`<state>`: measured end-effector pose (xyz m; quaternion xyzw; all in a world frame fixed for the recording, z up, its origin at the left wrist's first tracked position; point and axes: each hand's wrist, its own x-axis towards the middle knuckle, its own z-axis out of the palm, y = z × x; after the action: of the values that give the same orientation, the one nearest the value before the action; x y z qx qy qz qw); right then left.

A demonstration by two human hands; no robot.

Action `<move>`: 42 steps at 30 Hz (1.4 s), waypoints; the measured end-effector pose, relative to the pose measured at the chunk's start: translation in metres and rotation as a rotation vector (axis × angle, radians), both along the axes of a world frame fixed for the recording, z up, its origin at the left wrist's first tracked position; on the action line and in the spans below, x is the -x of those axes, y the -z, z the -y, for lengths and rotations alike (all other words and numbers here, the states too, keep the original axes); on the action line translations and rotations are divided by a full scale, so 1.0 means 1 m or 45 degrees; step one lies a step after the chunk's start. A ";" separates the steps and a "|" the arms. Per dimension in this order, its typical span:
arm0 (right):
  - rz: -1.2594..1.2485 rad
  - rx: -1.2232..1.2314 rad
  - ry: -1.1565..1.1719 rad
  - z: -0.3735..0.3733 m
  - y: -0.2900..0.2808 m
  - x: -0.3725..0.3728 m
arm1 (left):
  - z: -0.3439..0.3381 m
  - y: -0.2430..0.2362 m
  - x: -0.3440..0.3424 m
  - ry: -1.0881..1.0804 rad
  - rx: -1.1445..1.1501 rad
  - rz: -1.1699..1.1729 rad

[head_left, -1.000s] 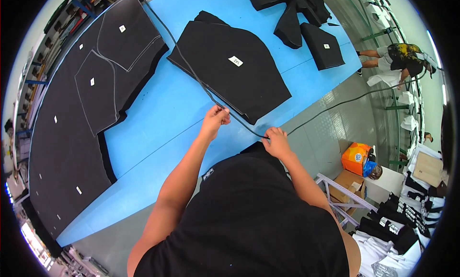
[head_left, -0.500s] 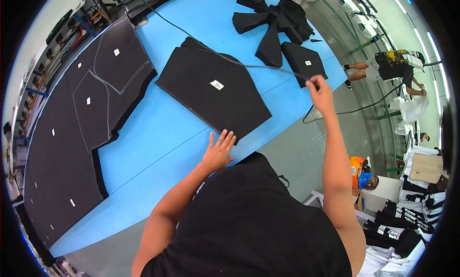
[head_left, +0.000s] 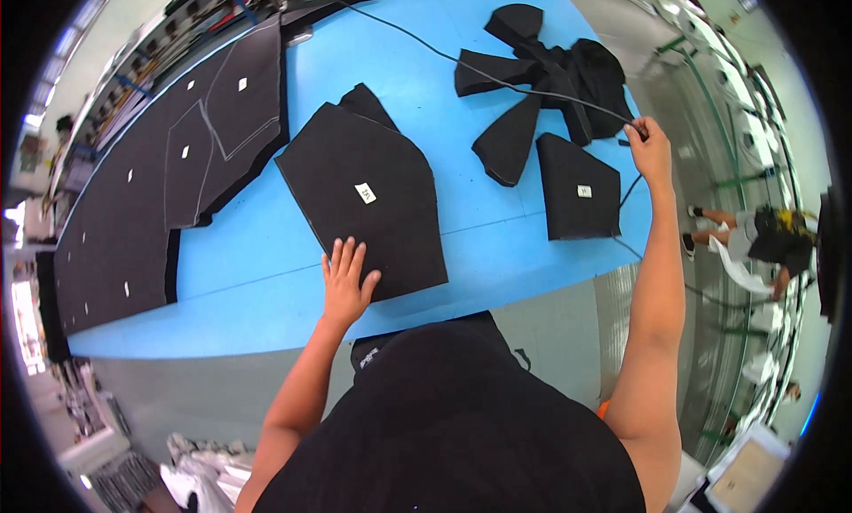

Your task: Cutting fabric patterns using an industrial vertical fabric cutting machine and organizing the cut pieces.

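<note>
My left hand (head_left: 346, 287) lies flat with fingers spread on the near left part of a stack of black cut fabric pieces (head_left: 382, 216), which carries a small white label. Off to the right, my right hand (head_left: 652, 149) is raised and closed around a dark power cable (head_left: 497, 80). From that grip the cable runs up and left across the table, and its other part hangs down past the table's right edge. A smaller labelled black fabric stack (head_left: 577, 216) lies just left of my right forearm.
The blue table (head_left: 240, 256) carries a long, thick black fabric layup (head_left: 115, 220) with chalk lines on the left. Several narrow black pieces (head_left: 510, 145) lie jumbled at the far right. Beyond the right edge, another person (head_left: 768, 238) handles white cloth near green racks.
My right hand has carried the cable farther right, lifting it off the large fabric stack so that it now crosses the jumbled pieces. The view has turned; my left hand stays on the stack.
</note>
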<state>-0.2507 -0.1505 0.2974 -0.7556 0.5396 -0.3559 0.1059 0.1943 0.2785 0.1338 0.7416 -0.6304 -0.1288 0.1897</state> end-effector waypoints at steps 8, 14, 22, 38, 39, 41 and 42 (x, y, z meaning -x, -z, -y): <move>-0.195 -0.260 -0.087 0.050 0.151 0.029 | 0.017 0.059 0.033 -0.414 -0.150 0.288; -0.370 -0.143 -0.070 0.021 0.178 0.029 | 0.017 0.045 0.036 -0.538 -0.172 0.221; -0.221 0.205 -0.048 -0.035 0.130 -0.037 | 0.018 0.062 0.047 -0.879 -0.186 0.122; 0.265 -0.975 -0.771 -0.102 0.213 -0.264 | 0.051 0.038 0.008 -1.406 0.153 -0.680; 0.256 -0.991 -0.764 -0.098 0.216 -0.268 | 0.052 0.036 0.006 -1.414 0.099 -0.785; 0.211 -0.964 -0.761 -0.094 0.220 -0.273 | 0.055 0.037 0.004 -1.416 0.065 -0.870; 0.209 -0.984 -0.756 -0.096 0.221 -0.275 | 0.054 0.038 0.004 -1.421 0.045 -0.867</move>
<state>0.0240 -0.0545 0.0763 -0.7518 0.3833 -0.1426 0.5172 0.1908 0.2243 0.0962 0.8719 -0.0572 -0.2284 0.4294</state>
